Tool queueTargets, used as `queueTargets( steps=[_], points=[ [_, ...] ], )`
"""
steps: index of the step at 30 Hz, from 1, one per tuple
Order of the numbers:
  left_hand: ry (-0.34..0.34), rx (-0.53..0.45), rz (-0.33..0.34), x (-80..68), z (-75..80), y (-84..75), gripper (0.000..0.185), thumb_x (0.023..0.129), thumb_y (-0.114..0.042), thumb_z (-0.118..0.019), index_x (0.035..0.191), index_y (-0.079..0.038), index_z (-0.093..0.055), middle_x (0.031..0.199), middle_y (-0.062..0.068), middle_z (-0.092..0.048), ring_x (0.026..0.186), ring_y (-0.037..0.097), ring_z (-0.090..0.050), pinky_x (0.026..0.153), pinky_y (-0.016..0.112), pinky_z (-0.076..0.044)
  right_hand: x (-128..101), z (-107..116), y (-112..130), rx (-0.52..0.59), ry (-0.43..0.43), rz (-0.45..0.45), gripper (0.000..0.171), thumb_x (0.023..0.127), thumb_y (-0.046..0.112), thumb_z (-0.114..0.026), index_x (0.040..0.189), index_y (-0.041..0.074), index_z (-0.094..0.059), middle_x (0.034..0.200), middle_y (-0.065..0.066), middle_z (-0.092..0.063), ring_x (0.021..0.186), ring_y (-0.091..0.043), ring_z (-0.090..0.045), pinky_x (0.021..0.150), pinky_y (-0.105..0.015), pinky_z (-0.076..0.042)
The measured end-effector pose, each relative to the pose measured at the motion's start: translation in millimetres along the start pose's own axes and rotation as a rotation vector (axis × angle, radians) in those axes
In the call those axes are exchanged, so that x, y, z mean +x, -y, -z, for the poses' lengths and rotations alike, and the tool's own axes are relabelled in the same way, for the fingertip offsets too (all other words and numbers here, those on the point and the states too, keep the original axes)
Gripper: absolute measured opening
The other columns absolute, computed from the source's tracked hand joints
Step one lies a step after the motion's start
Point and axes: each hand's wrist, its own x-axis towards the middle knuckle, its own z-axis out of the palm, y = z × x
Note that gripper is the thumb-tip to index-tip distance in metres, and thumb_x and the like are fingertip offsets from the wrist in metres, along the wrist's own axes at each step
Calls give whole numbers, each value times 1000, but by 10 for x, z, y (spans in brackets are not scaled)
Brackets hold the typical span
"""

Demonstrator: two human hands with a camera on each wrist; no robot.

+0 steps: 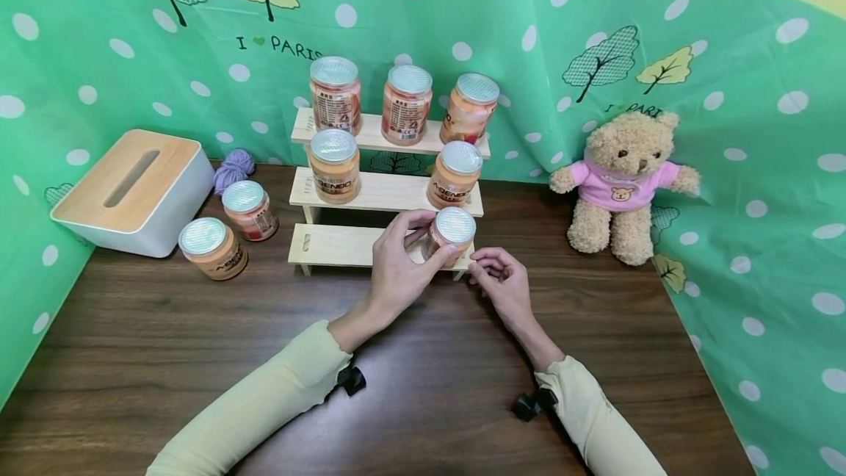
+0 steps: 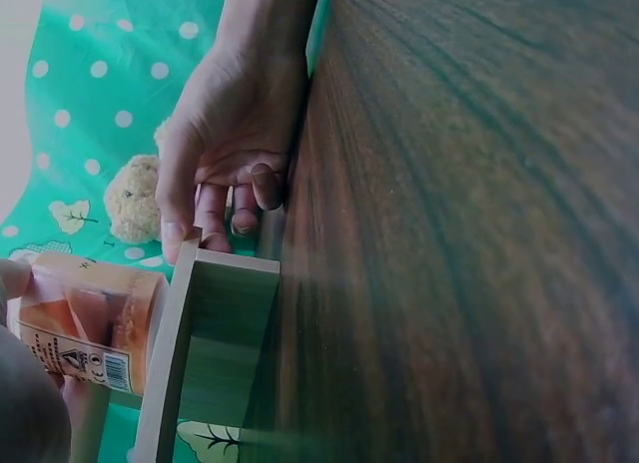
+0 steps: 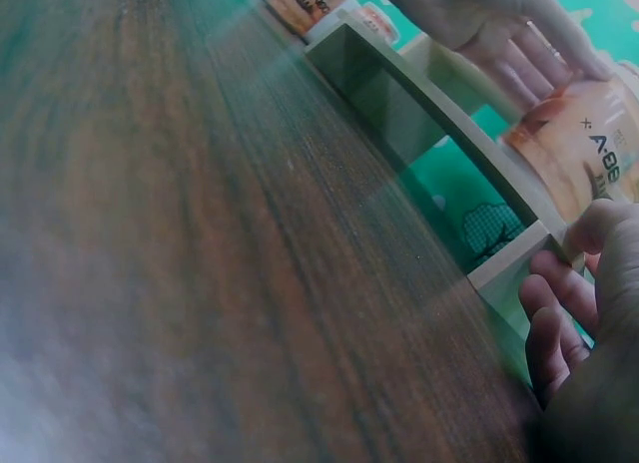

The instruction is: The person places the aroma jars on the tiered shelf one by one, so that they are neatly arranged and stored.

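Left hand [image 1: 396, 263] fingers grip an orange silver-lidded jar [image 1: 451, 235] on the pale wooden stepped shelf's [image 1: 337, 244] bottom tier; right hand [image 1: 502, 281] fingers, loosely curled, touch its corner.

Jar [image 1: 452, 235] label mostly hidden by left hand [image 1: 396, 263] — top-shelf label print too small.

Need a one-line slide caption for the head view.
Left hand grips a jar on the wooden rack's bottom step; right hand touches its corner.

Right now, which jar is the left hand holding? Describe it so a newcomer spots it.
Find the wooden step shelf at the table's back. The jar stands at the right end of its lowest step. It alone has the left hand wrapped round it.
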Motion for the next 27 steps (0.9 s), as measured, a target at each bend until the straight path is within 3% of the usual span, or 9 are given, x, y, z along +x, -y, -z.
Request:
queueTargets(
  steps=[12, 27],
  points=[
    [18, 20, 12, -11, -12, 7, 48, 94, -16, -91, 134, -4, -68, 130, 10, -71, 111, 24, -72, 93, 36, -67, -3, 6, -10, -9, -1, -2, 18, 99, -10, -74, 113, -20, -67, 84, 4, -77, 67, -9, -71, 46, -16, -48],
    [9, -4, 4, 1, -20, 8, 45, 95, -11, -90, 133, -1, -69, 130, 12, -69, 116, 23, -70, 101, 31, -63, -1, 6, -19, -4, 3, 1, 19, 99, -11, -74, 113, -20, -66, 86, 4, -78, 68, -9, -71, 47, -15, -48]
  ],
)
